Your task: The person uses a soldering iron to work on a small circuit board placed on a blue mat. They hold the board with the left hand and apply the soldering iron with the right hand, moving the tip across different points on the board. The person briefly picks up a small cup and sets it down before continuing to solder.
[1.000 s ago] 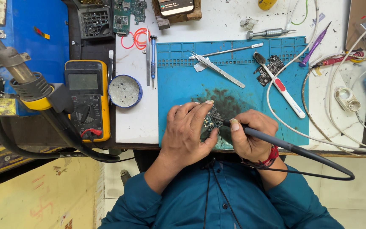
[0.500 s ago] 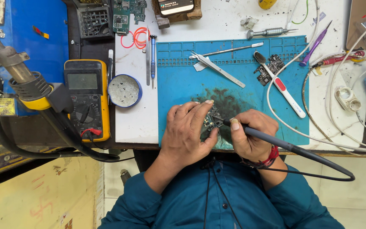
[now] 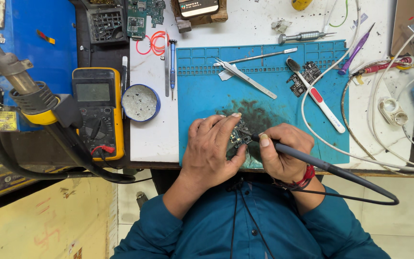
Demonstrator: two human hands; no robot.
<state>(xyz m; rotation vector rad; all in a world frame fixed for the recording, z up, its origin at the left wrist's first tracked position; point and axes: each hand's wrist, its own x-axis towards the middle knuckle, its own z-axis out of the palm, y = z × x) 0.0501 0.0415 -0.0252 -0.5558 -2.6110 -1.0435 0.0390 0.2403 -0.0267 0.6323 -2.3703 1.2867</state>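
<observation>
head view, left to right. far left: hot-air wand hanging over the bench edge, nozzle up, thick black hose trailing below. next along: yellow meter lying flat, red lead plugged at its foot. just beside it: round blue tin of grey paste, lid off. then thin screwdrivers on the white top, touching nothing else.

on to the blue mat, dark scorch stain near its front edge. left hand pressed down over the small circuit board, fingers together and bent, pinning the board to the mat right on the stain; most of the board hidden under the fingers. right hand clamped on the soldering iron like a pen, thumb on top, tip touching the board's right edge, black cable looping off right.

further right: tweezers lying diagonal, a second board apart near the mat's top, white brush with a red grip across it, white cables curling over the corner.

probably best done so: board held dead still, left fingertips well clear of the hot tip, wrist of the right hand resting on the bench edge, only brief contact on the joint, cable kept from dragging the iron.
</observation>
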